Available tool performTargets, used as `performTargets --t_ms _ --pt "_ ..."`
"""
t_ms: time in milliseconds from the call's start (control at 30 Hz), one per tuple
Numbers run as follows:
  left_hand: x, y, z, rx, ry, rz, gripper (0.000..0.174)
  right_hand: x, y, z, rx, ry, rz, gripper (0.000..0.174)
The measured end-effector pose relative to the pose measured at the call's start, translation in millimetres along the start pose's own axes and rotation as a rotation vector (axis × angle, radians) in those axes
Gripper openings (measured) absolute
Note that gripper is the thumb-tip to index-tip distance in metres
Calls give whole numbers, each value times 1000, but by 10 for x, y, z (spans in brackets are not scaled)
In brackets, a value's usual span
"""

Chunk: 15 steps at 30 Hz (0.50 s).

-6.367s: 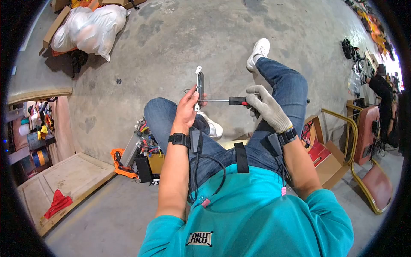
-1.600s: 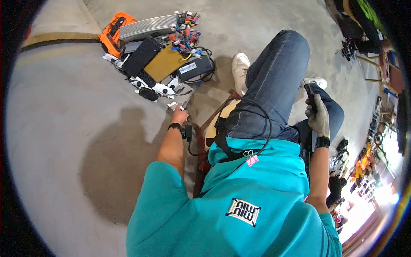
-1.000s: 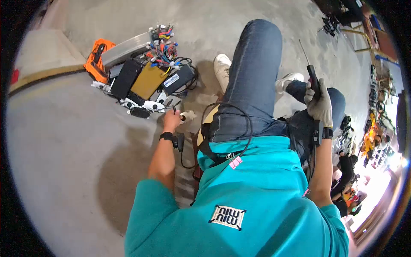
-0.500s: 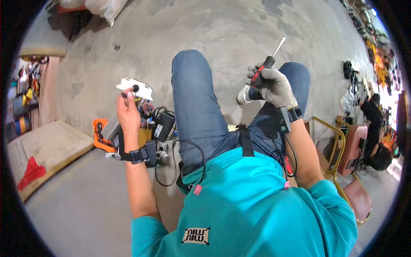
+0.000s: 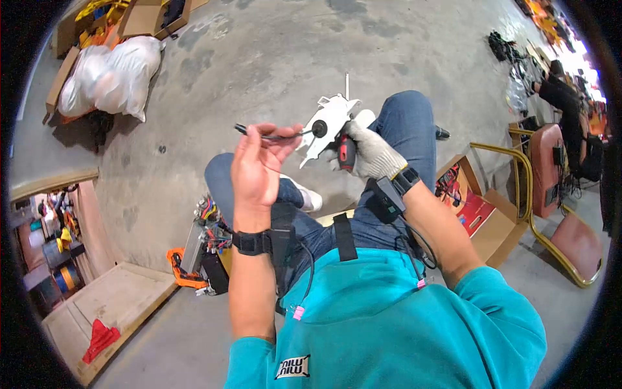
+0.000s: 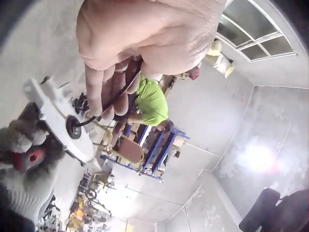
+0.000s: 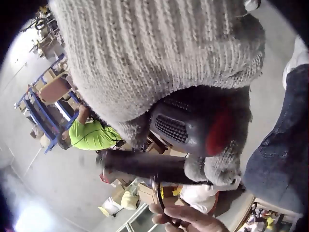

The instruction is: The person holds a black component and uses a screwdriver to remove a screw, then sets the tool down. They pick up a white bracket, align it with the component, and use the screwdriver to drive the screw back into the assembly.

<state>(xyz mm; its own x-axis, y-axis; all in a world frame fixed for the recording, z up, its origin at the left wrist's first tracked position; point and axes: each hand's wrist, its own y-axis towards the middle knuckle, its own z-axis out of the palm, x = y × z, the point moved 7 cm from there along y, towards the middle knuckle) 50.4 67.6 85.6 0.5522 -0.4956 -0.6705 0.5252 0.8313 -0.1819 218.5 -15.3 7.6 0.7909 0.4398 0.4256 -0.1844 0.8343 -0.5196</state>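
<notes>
In the head view, a white bracket-like plate (image 5: 334, 117) with a round black fitting (image 5: 319, 128) is held up in front of the knees. My gloved right hand (image 5: 377, 154) grips a black-and-red screwdriver (image 5: 347, 155) and also holds the plate's right side. The screwdriver's blade shows beyond the plate, pointing away. From the fitting a black cable (image 5: 285, 137) runs to my bare left hand (image 5: 256, 170), which holds it between thumb and fingers. The left wrist view shows the cable (image 6: 113, 102) crossing the fingers. Part of the plate's edge is hidden by the glove.
A pile of wired parts (image 5: 210, 227) with an orange frame (image 5: 184, 267) lies on the floor at left. An open cardboard box (image 5: 495, 223) and a gold-framed chair (image 5: 570, 253) stand at right. White bags (image 5: 113, 74) sit back left. The left wrist view shows a person in lime green (image 6: 153, 100).
Earlier, the left hand reached down beside the parts pile, then lifted the white plate. It has since brought it to the middle, where the right hand grips it; the left now holds its cable.
</notes>
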Motion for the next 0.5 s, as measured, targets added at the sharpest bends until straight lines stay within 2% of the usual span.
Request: performTargets --t_ms 67,133,167,200,267,300,400,433,500 --pt "142 -30 73 -4 5 -25 41 -17 -13 -24 7 43 37 35" --pt "183 -69 153 38 -36 -67 42 0 -52 -38 -93 16 30 36" --pt "186 -103 177 20 -9 -88 43 25 -68 35 16 37 33 37" --pt "174 -116 168 17 -7 -84 43 40 -91 73 21 36 35 37" --pt "180 -150 143 37 55 -113 42 75 -145 109 -24 120 -16 39" --pt "180 -162 130 33 57 -111 42 151 -63 199 139 79 -145 42" --pt "225 -203 -14 -72 153 -140 40 177 -17 146 111 -38 -172 47" --pt "267 -217 -96 -116 173 -156 38 236 -88 220 156 -133 -195 50" --pt "343 -235 -186 -158 190 -173 36 218 -81 265 134 -139 -249 50"
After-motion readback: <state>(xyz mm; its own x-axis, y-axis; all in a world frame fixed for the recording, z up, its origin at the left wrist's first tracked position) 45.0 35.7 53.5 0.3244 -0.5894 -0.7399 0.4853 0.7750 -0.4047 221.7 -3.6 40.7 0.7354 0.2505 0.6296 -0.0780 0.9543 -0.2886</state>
